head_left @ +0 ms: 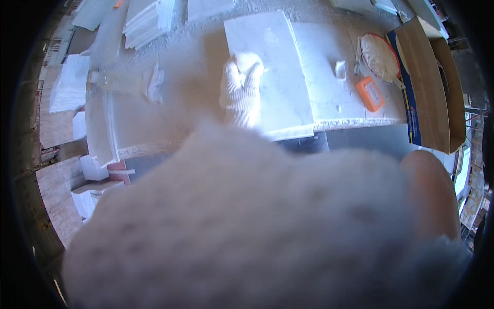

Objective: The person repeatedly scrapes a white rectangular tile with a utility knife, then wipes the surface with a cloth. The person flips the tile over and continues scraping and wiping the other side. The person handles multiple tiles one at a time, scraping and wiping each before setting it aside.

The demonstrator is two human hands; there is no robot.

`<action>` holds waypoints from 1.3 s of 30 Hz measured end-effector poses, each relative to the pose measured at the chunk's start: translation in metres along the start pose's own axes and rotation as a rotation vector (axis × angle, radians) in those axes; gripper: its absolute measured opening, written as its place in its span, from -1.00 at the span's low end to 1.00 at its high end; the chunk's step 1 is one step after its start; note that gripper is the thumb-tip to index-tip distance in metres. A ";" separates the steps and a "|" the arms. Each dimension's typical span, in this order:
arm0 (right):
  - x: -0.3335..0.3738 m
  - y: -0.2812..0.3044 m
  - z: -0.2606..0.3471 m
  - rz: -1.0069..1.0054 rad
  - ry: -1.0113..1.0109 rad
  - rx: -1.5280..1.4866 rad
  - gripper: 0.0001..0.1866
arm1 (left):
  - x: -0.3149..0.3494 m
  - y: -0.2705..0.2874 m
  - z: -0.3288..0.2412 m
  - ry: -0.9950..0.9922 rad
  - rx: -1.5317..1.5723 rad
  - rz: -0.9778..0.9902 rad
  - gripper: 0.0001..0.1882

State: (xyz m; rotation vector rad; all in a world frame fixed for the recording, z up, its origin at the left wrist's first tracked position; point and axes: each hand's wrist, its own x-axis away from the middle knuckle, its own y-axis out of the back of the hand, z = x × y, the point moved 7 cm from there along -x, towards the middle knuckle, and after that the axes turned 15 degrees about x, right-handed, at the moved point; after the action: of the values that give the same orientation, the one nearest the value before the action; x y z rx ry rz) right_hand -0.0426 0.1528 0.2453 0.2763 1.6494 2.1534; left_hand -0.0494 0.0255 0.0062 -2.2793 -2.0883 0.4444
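A large, blurred mass of grey-white, dotted knit-like material (257, 221) fills the lower picture, very close to me. It looks like a gloved hand, but I cannot tell which one or how its fingers lie. A rounded, skin-coloured shape (432, 190), perhaps a bare fingertip, shows at its right side. Beyond it, a bundle of white ribbed knit (239, 92), like gloves, rests on the left edge of a pale, veined slab (288, 92). Whether a hand is inside that knit cannot be made out. The blur hides the near side of the work surface.
On the dusty worktop (180, 116) lie a clear bottle (118, 81) and a crumpled white piece (154, 83). To the right are a small white cup-like piece (340, 70), an orange-framed block (370, 94), a red-rimmed round pad (380, 56) and a cardboard box (424, 92). Stacked slabs (149, 23) stand behind.
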 end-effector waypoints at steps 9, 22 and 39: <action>0.079 -0.007 -0.059 -0.197 -0.374 -0.224 -0.67 | 0.002 0.006 -0.003 0.120 -0.253 -0.085 -0.54; 0.160 -0.152 -0.109 -0.954 -0.996 -0.271 -0.60 | -0.040 0.013 -0.006 -0.412 -0.576 0.148 -0.51; 0.140 -0.174 -0.128 -0.977 -1.055 0.191 -0.49 | -0.096 -0.013 -0.008 -0.753 -1.491 0.374 -0.59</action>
State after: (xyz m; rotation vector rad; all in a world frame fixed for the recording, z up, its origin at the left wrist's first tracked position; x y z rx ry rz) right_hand -0.1840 0.1393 0.0305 0.4336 0.9857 0.8364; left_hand -0.0665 -0.0661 0.0352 -3.7440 -2.8353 -0.7017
